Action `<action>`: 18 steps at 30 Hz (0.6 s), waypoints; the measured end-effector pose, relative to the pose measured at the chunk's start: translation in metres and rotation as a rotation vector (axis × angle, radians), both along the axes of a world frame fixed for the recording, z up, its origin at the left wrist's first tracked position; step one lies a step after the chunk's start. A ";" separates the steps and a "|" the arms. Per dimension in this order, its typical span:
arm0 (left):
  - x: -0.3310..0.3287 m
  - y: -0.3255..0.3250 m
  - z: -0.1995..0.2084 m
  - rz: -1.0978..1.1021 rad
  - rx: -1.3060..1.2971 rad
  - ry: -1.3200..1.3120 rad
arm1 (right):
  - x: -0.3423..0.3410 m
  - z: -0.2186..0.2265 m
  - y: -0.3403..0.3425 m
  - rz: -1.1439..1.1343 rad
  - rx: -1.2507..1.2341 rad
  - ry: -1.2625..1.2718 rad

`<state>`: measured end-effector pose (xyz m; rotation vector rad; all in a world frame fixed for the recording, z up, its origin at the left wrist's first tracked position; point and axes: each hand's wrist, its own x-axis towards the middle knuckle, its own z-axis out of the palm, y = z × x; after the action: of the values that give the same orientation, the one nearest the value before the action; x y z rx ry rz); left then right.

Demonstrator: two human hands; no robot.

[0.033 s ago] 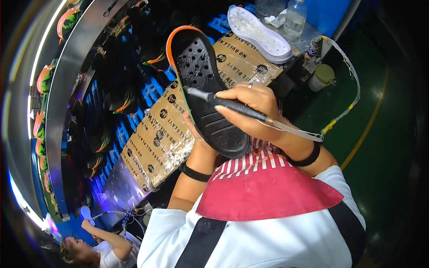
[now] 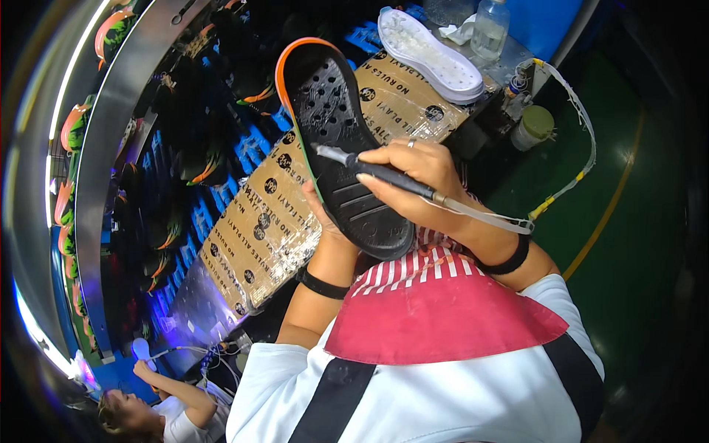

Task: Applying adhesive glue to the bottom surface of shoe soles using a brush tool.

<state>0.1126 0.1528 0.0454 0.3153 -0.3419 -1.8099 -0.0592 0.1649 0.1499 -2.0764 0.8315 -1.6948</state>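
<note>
My left hand (image 2: 317, 209) holds a black shoe sole (image 2: 354, 177) from below and along its left side; most of its fingers are hidden under the sole. The sole's inner face is up, its rim orange at the toe and green along the side. Small holes and a wet shine show in the forefoot. My right hand (image 2: 421, 177) is closed round the black handle of a glue brush (image 2: 391, 177), which has a hose at its rear end. The brush's pale tip rests on or just over the middle of the sole, near its left edge.
Beneath the sole lies a brown cardboard-covered bench (image 2: 266, 207). White soles (image 2: 432, 63), a clear bottle (image 2: 489, 31) and a lidded pot (image 2: 533, 127) are at the far right. A conveyor (image 2: 103, 184) carries shoe parts on the left. A co-worker (image 2: 170, 402) is lower left.
The brush tip has shifted slightly to the right, away from the sole's left edge. The sole has moved up a little. Both hands keep their hold.
</note>
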 end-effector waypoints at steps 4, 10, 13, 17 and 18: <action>0.001 -0.004 0.000 0.064 0.105 -0.085 | 0.013 -0.007 0.008 0.112 -0.066 0.090; 0.006 -0.021 0.027 0.112 -0.185 -0.117 | 0.000 0.004 0.018 0.338 0.197 0.019; 0.007 -0.024 0.034 0.115 -0.192 -0.090 | 0.003 0.003 0.020 0.258 0.161 0.027; 0.020 -0.028 0.035 0.178 -0.211 -0.073 | -0.003 0.002 0.022 0.421 0.250 0.115; 0.020 -0.026 0.045 0.163 -0.255 -0.096 | -0.005 0.005 0.024 0.488 0.280 0.079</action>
<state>0.1326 0.1264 0.0905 0.2437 -0.5924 -1.5737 -0.0643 0.1884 0.1548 -1.9558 0.4912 -1.1743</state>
